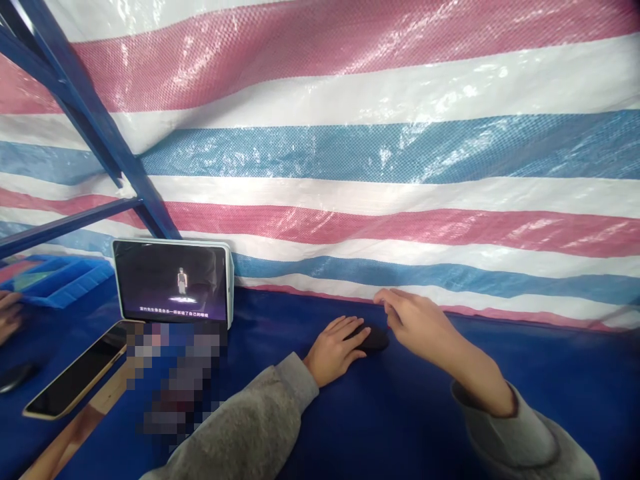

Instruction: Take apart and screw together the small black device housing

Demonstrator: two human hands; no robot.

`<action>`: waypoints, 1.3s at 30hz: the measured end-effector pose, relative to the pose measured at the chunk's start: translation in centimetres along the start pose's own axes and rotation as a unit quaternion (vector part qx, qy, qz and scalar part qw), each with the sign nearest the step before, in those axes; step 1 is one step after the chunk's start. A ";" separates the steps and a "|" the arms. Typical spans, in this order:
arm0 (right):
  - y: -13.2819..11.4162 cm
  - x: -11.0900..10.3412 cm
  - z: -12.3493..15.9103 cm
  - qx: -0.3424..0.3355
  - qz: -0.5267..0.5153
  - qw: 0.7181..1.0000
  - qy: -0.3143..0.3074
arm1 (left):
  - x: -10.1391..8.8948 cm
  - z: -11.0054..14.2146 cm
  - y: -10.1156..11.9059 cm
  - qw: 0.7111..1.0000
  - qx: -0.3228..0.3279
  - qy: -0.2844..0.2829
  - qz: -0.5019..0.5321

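Note:
A dark, rounded computer mouse (374,339) lies on the blue table surface. My left hand (336,350) rests on its left end, with the fingers laid over it and holding it against the table. Just above and to the right of the mouse is my right hand (413,323), its thumb and fingers closed together in a pinch. Whatever is between those fingertips, if anything, is too small to make out. A tiny red spot shows beside the mouse, under the right hand.
A tablet (173,280) playing a video stands at the left, with a phone (80,370) lying before it. Farther left are a blue compartment tray (65,283), another dark mouse (17,377) and another person's blurred hand (7,317). A striped plastic sheet (380,153) hangs behind, beside a blue metal frame (100,127).

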State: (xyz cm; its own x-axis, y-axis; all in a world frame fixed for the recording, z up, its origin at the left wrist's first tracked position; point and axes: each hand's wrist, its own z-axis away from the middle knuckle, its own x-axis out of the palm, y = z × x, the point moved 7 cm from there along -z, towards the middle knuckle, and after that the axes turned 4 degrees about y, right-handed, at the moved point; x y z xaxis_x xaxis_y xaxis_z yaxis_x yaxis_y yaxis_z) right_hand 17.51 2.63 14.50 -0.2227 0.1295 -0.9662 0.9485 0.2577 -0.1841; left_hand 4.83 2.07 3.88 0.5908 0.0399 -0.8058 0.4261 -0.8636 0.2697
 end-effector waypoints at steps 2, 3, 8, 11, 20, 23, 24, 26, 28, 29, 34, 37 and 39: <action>0.1 0.0 0.0 0.002 0.004 1.000 -0.002 | 0.0 0.0 0.0 1.000 0.000 0.001 0.000; 0.1 0.1 0.0 0.008 0.005 1.000 -0.006 | 0.1 0.0 0.0 1.000 0.001 0.001 0.000; 0.1 0.0 0.0 0.007 0.004 1.000 -0.007 | 0.2 0.1 -0.1 1.000 -0.004 -0.003 -0.002; -0.1 -0.1 0.0 0.009 0.003 1.000 -0.002 | 0.2 0.1 -0.1 1.000 -0.003 -0.001 0.003; -0.2 -0.2 0.1 0.005 -0.006 1.000 -0.001 | 0.1 0.1 0.0 1.000 -0.001 -0.002 0.002; -0.1 -0.3 0.2 0.000 -0.007 1.000 0.005 | 0.1 0.1 -0.1 1.000 -0.006 -0.004 0.005; -0.1 -0.3 0.2 -0.001 -0.006 1.000 0.008 | 0.1 0.1 -0.1 1.000 -0.008 -0.003 0.006; -0.2 -0.4 0.3 -0.001 -0.006 1.000 0.008 | 0.1 0.1 -0.1 1.000 -0.009 -0.002 0.008; -0.2 -0.3 0.3 0.003 -0.008 1.000 0.000 | 0.2 0.1 -0.1 1.000 -0.008 -0.002 0.010; -0.2 -0.2 0.3 0.004 -0.006 1.000 -0.004 | 0.2 0.1 -0.1 1.000 -0.008 -0.002 0.010; -0.1 -0.1 0.2 0.010 0.004 1.000 -0.009 | 0.1 0.1 -0.1 1.000 -0.006 -0.004 0.007; 0.0 0.0 0.2 0.011 -0.006 1.000 -0.015 | 0.1 0.1 0.0 1.000 -0.003 -0.002 0.007; 0.1 0.1 0.2 0.006 -0.003 1.000 -0.011 | 0.1 0.1 0.0 1.000 -0.004 -0.003 0.006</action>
State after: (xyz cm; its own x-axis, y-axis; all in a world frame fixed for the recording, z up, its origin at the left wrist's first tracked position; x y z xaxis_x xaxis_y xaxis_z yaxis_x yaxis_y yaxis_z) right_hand 17.61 2.46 14.39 -0.2242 0.1064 -0.9687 0.9495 0.2476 -0.1925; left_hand 4.78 2.07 3.78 0.5919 0.0273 -0.8055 0.4244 -0.8602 0.2826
